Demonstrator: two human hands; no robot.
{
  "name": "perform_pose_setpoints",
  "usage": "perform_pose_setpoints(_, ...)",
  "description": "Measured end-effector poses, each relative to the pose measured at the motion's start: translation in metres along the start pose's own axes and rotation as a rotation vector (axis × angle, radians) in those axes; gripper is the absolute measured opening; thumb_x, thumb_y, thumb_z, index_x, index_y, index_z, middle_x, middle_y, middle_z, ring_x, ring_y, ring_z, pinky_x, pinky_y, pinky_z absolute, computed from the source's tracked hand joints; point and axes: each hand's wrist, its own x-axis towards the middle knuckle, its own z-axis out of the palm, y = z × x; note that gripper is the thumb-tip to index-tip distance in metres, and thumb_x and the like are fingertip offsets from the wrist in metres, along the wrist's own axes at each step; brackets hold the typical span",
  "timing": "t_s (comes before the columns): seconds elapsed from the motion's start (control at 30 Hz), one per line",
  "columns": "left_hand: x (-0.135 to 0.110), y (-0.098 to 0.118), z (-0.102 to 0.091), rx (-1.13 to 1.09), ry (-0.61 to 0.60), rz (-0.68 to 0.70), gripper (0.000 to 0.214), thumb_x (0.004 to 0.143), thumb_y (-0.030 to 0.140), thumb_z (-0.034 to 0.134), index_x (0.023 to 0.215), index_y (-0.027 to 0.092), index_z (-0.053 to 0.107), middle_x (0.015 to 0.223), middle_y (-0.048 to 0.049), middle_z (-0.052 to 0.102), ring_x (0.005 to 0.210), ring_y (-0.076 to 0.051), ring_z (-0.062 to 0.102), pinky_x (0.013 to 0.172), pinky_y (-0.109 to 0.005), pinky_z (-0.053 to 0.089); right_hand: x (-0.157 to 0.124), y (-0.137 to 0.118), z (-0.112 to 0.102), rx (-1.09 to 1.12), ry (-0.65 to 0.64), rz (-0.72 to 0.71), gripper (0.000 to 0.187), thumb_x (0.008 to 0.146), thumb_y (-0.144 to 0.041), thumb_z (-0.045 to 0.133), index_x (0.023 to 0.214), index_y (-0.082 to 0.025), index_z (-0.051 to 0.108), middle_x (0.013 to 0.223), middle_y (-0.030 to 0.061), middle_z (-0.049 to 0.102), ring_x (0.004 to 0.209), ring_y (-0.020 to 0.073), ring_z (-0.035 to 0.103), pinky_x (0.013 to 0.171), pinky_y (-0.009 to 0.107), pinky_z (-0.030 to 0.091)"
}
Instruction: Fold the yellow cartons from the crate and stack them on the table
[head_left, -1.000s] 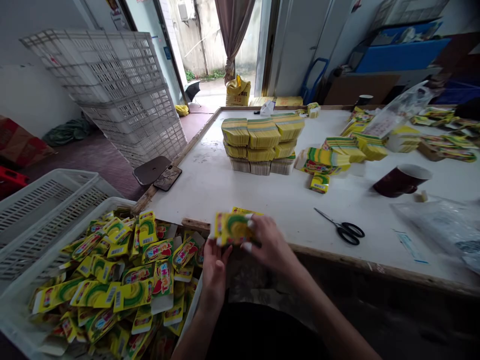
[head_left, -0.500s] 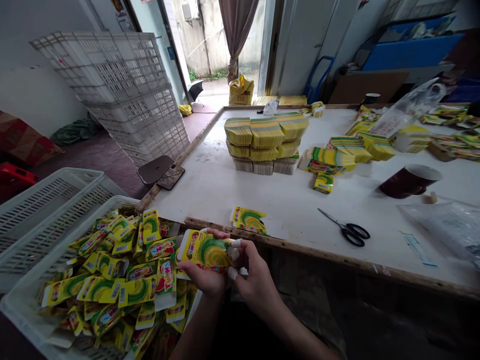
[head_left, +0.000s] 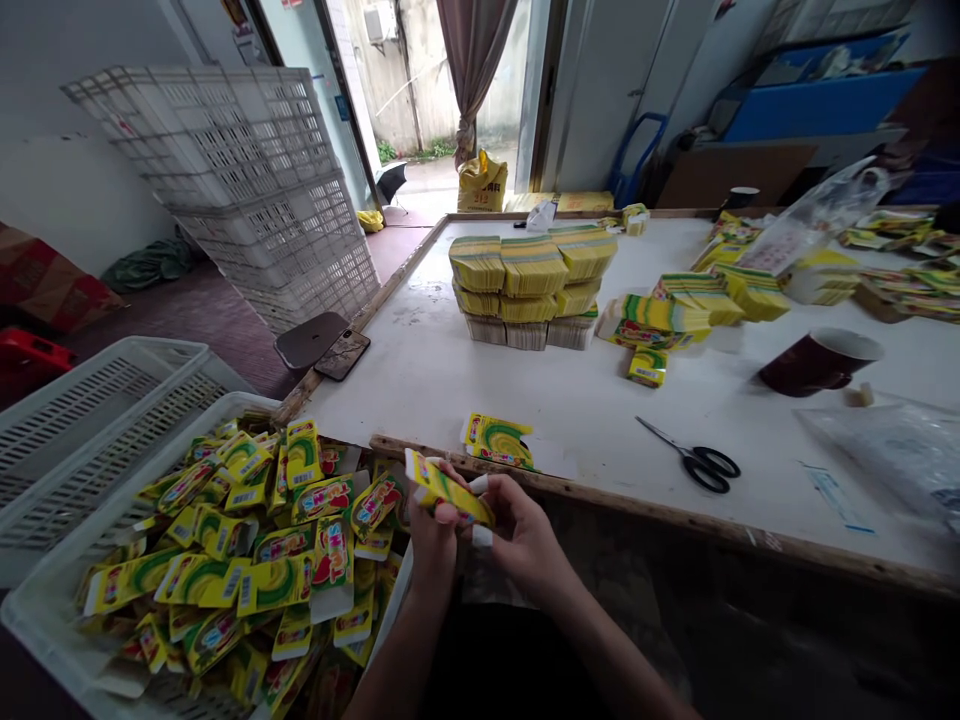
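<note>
Both my hands hold one flat yellow-green carton (head_left: 448, 489) just below the table's near edge. My left hand (head_left: 431, 535) pinches it from underneath with the thumb on top. My right hand (head_left: 521, 535) has its fingers curled against the carton's right end. The carton is tilted, its edge toward me. A small pile of the same flat cartons (head_left: 499, 440) lies on the white table (head_left: 420, 380) right above my hands. To the left, a white crate (head_left: 45, 610) is heaped with several loose cartons (head_left: 255, 560).
Banded stacks of cartons (head_left: 529, 285) stand mid-table, more stacks (head_left: 690, 310) to the right. Black scissors (head_left: 694, 462), a dark red mug (head_left: 817, 362), clear plastic bags (head_left: 892, 450) and two phones (head_left: 322, 345) lie about. Empty white crates (head_left: 225, 180) lean at the left.
A carton was set down on the table edge, then my hands dropped below the edge with another one. That carton has since turned from face-up to edge-on and shifted right.
</note>
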Motion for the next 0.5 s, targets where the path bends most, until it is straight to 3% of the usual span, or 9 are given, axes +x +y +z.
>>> perform_pose_setpoints(0.1,0.002,-0.001,-0.011,0.081,-0.055,-0.003,0.053,0.044,0.054,0.084,0.077,0.017,0.067,0.068,-0.0008,0.068,0.059,-0.016,0.060,0.057,-0.026,0.049,0.002,0.000,-0.012,0.027,0.041,-0.016,0.020,0.078,-0.025,0.065,0.096,-0.019,0.060,0.083,0.0001,0.062,0.076,0.0151,0.058,0.068,0.024,0.047)
perform_pose_setpoints(0.17,0.003,0.002,-0.018,0.122,-0.083,-0.020,0.032,0.057,0.042,0.083,0.068,0.016,0.069,0.062,-0.0008,0.068,0.057,-0.016,0.061,0.057,-0.026,0.050,0.002,-0.002,-0.020,-0.029,0.052,-0.034,0.012,0.081,-0.028,0.062,0.089,-0.019,0.063,0.079,0.0009,0.064,0.073,0.0155,0.059,0.066,0.024,0.047)
perform_pose_setpoints(0.23,0.007,0.009,-0.025,0.151,-0.120,-0.039,0.028,0.066,0.042,0.077,0.069,0.015,0.072,0.064,-0.0034,0.071,0.062,-0.019,0.065,0.062,-0.029,0.052,0.001,-0.005,-0.029,-0.136,0.082,-0.106,0.007,0.081,-0.025,0.062,0.084,-0.019,0.064,0.076,0.0007,0.065,0.070,0.0155,0.060,0.064,0.024,0.048)
perform_pose_setpoints(0.33,0.014,0.027,-0.035,0.159,-0.207,-0.054,0.057,0.080,0.063,0.052,0.095,0.013,0.073,0.091,-0.0125,0.074,0.088,-0.028,0.068,0.080,-0.037,0.052,0.000,-0.009,-0.043,-0.457,0.120,-0.318,0.011,0.082,-0.014,0.056,0.084,-0.020,0.065,0.080,0.0030,0.066,0.075,0.0173,0.060,0.069,0.027,0.047)
perform_pose_setpoints(0.4,0.018,0.038,-0.040,0.232,-0.306,-0.002,0.075,0.079,0.072,0.040,0.119,0.013,0.063,0.117,-0.0167,0.067,0.112,-0.032,0.059,0.093,-0.041,0.046,-0.002,-0.013,-0.047,-0.721,0.086,-0.468,0.021,0.085,-0.010,0.050,0.085,-0.022,0.067,0.080,0.0038,0.067,0.077,0.0184,0.059,0.077,0.033,0.046)
perform_pose_setpoints(0.5,0.017,0.044,-0.037,0.511,-0.572,0.041,0.096,0.055,0.066,0.072,0.135,0.018,0.047,0.133,-0.0153,0.055,0.123,-0.035,0.048,0.101,-0.043,0.039,-0.006,-0.017,-0.045,-0.925,-0.091,-0.599,0.023,0.089,-0.013,0.050,0.088,-0.027,0.067,0.076,0.0005,0.067,0.082,0.0187,0.059,0.100,0.045,0.035)
